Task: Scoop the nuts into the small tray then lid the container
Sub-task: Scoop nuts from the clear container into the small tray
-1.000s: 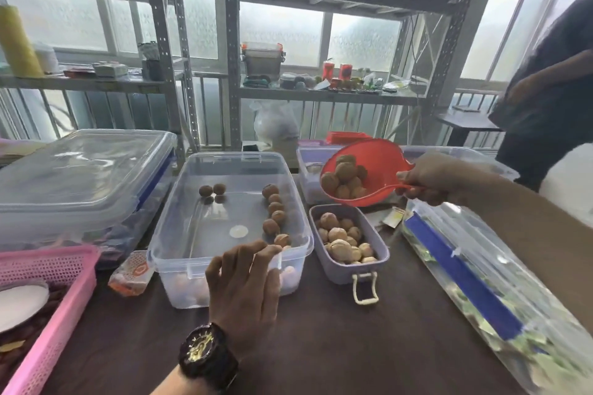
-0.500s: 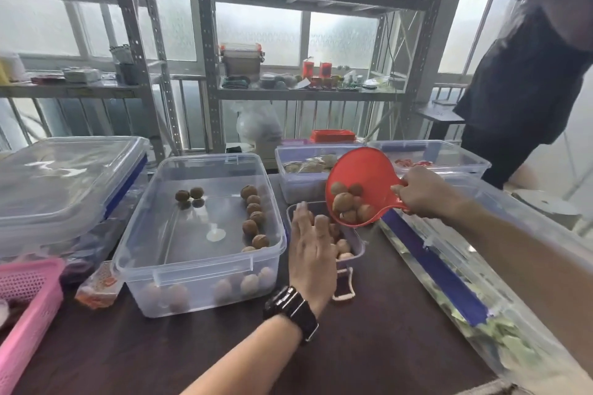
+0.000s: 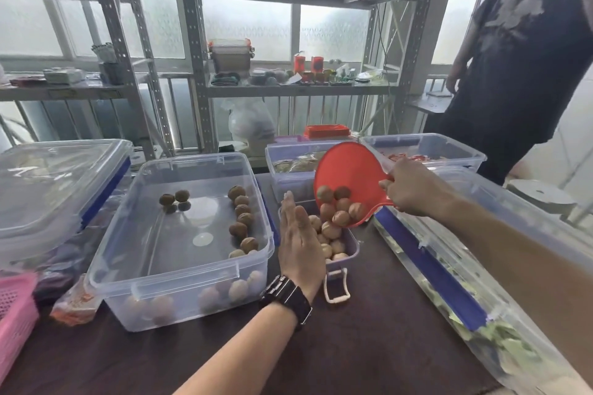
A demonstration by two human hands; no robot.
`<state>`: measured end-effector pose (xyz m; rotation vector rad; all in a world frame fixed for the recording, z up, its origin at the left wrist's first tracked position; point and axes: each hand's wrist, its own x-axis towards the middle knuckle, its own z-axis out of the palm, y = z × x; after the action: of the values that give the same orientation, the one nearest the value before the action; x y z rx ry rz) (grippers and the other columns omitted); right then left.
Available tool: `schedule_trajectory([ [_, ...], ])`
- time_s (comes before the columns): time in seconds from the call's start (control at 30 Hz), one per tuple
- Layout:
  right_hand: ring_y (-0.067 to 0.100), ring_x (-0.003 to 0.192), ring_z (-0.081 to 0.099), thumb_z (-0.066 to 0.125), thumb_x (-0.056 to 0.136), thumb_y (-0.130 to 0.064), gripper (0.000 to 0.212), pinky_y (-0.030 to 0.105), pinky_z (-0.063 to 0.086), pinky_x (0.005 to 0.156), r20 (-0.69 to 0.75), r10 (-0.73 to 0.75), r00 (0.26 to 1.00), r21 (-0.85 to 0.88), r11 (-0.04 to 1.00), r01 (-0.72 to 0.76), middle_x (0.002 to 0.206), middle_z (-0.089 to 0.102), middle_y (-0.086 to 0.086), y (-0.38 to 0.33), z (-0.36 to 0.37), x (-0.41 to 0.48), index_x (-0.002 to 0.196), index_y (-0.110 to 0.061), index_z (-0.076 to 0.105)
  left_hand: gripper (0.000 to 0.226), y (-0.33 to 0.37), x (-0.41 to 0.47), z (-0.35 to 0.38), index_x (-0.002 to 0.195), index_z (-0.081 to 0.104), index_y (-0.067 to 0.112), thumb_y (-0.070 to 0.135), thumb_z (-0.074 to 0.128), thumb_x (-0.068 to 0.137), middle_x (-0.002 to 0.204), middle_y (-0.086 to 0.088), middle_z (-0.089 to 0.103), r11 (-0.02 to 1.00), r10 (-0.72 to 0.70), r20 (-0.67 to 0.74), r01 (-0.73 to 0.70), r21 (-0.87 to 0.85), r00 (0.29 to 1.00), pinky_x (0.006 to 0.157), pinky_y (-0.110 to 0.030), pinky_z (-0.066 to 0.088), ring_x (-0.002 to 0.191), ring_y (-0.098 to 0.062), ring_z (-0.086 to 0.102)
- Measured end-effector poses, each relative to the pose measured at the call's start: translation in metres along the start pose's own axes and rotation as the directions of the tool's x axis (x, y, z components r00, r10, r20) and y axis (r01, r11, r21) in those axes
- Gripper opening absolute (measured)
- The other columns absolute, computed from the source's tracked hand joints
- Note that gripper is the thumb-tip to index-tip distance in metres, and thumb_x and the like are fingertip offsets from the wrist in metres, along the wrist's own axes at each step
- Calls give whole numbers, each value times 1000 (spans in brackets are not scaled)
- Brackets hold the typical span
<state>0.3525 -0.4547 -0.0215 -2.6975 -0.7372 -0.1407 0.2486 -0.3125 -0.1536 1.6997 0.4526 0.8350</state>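
My right hand point(image 3: 409, 187) grips the handle of a red scoop point(image 3: 348, 171), tilted steeply over the small purple tray point(image 3: 351, 253). Several walnuts point(image 3: 340, 205) slide off the scoop's lower edge onto the nuts lying in the tray. My left hand point(image 3: 298, 242), fingers straight and together, stands upright against the tray's left side. A black watch sits on that wrist. Left of the tray stands the clear plastic container point(image 3: 179, 276), open, with several walnuts point(image 3: 242, 218) along its right side and two near the back left.
A long clear lid with a blue strip point(image 3: 426, 263) lies to the right. More lidded bins stand at far left point(image 3: 48, 189) and behind point(image 3: 426, 147). A pink basket point(image 3: 16, 314) sits at the left edge. A person in dark clothes point(image 3: 519, 58) stands at right, beside metal shelves.
My left hand left the container's front rim and moved right to the tray's side. The scoop came down and tipped further, so walnuts now spill into the tray.
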Motion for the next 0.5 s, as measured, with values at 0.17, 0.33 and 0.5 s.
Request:
schedule_trajectory([
  [0.17, 30, 82, 59, 54, 93, -24, 18, 37, 46, 76, -21, -21, 1000, -79, 997, 20, 83, 58, 9, -14, -1, -3, 78, -14, 54, 106, -4, 1, 2, 156, 17, 35, 92, -7, 71, 165, 10, 22, 999, -3, -18, 3, -34, 1000, 121, -47, 27, 150, -14, 29],
  [0.33, 28, 76, 57, 55, 95, -23, 26, 34, 41, 71, -14, 20, 1000, -63, 998, -20, 78, 58, 8, -16, -12, -5, 71, -14, 50, 92, -6, -5, 0, 156, 21, 35, 83, 1, 80, 163, 15, 24, 997, 33, -26, -35, -62, 999, 112, -18, 20, 145, 0, 29],
  [0.5, 30, 81, 57, 54, 95, -25, 24, 34, 40, 72, -3, 39, 999, -85, 996, -39, 82, 57, 9, -12, -11, -4, 74, -14, 47, 91, -23, -7, 2, 156, 25, 24, 78, 1, 88, 163, 8, 28, 987, 153, -62, -155, -30, 986, 124, -37, 20, 151, -6, 24],
])
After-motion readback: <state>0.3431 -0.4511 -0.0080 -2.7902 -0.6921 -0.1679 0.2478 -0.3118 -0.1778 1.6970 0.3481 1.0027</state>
